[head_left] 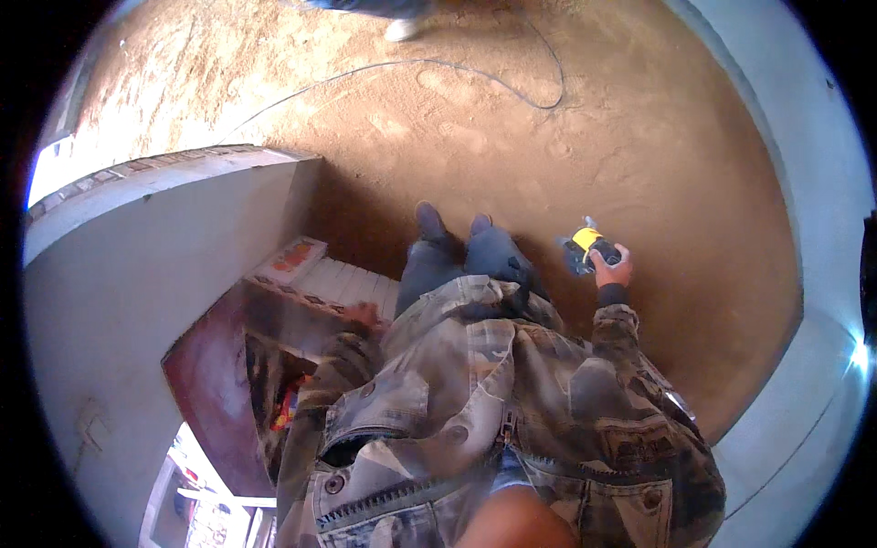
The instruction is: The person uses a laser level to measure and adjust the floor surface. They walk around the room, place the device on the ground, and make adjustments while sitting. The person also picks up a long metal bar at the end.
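My right hand (pixel 615 267) is wrapped round the black end of a yellow-and-black tool (pixel 587 239), held out to my right above the brown ground. It looks like a hand-held power tool, but its exact kind is not clear. A grey metallic-looking tip sticks up at its far end, and a dark part hangs on its left side. My left hand (pixel 364 315) hangs low at my left, in front of some white slats or boxes (pixel 343 285). Blur and shade hide its fingers, so I cannot tell whether it holds anything.
A low grey wall (pixel 183 219) with a brick-edged top stands at my left, beside a dark red panel (pixel 215 374). A thin cable (pixel 402 64) curves over the sandy floor (pixel 639 137). Another person's shoe (pixel 401 30) shows at the far edge. A pale wall (pixel 804 137) bounds the right.
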Tool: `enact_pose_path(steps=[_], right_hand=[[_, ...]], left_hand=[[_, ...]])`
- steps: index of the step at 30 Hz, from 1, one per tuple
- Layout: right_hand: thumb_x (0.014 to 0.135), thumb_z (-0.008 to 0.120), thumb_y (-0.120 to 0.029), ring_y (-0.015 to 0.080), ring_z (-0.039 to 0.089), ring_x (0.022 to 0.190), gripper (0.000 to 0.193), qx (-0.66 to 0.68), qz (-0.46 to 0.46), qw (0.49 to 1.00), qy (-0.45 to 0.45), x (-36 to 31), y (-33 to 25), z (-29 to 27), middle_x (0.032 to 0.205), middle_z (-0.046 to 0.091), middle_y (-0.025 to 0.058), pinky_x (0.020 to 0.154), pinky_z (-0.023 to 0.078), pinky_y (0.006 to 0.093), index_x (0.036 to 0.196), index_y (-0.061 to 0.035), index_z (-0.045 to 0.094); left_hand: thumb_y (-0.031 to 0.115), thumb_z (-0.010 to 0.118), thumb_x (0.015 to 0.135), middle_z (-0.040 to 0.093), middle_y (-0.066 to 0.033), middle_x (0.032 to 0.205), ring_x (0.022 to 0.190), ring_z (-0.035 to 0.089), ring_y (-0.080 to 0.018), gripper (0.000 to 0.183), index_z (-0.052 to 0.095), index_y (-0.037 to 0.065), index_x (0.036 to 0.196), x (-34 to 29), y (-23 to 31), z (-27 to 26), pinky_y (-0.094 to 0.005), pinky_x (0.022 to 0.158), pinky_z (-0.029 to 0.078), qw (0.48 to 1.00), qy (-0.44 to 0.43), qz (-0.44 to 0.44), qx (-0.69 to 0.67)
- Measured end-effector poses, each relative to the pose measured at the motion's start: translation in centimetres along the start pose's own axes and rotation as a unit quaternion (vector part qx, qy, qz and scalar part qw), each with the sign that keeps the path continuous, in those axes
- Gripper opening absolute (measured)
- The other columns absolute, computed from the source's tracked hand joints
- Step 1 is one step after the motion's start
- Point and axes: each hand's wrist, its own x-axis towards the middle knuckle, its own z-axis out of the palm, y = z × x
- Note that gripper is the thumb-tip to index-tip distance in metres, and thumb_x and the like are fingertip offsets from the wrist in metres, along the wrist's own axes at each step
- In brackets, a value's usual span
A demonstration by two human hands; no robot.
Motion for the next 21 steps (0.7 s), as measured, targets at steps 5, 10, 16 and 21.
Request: enact_pose_path(steps=[5,10,16,21], right_hand=[[0.060,0.092,-0.035,0.0351,0.064,0.104,0.076,0.089,0.030,0.995,0.023,0.9,1.0,1.5,0.114,0.066,0.0215,0.092,0.051,0.0455,0.120,-0.0001,0.062],[0.064,0.090,-0.034,0.0348,0.064,0.103,0.071,0.102,0.020,0.994,-0.035,4.2,0.1,5.2,0.113,0.066,0.0208,0.092,0.051,0.0448,0.121,-0.0020,0.062],[0.063,0.092,-0.029,0.0338,0.063,0.105,0.072,0.158,0.059,0.986,-0.016,4.8,-2.8,4.4,0.114,0.065,0.0240,0.092,0.051,0.0464,0.121,0.0014,0.060],[0.066,0.090,-0.031,0.0338,0.062,0.110,0.071,0.070,0.042,0.996,0.038,2.8,-10.4,5.8,0.120,0.063,0.0215,0.094,0.051,0.0443,0.123,-0.0003,0.060]], left_hand=[[0.035,0.064,0.088,0.071,-0.0122,0.080,0.086,0.069,-0.0242,0.033,0.068,0.004,0.100,6.5,6.5,-16.2,-0.0442,0.068,0.056,0.781,-0.004,-0.298,-0.549],[0.035,0.061,0.090,0.069,-0.0135,0.086,0.079,0.067,-0.0328,0.029,0.065,0.010,0.104,4.8,7.7,-14.6,-0.0481,0.069,0.052,0.928,-0.079,-0.141,-0.337],[0.034,0.062,0.091,0.070,-0.0144,0.085,0.075,0.067,-0.0296,0.032,0.066,0.008,0.110,4.1,6.7,-16.7,-0.0430,0.067,0.053,0.984,0.003,-0.039,-0.172],[0.035,0.064,0.091,0.071,-0.0097,0.081,0.072,0.068,-0.0189,0.037,0.070,-0.001,0.099,10.8,0.0,-20.6,-0.0351,0.066,0.054,0.839,-0.027,-0.241,-0.488]])
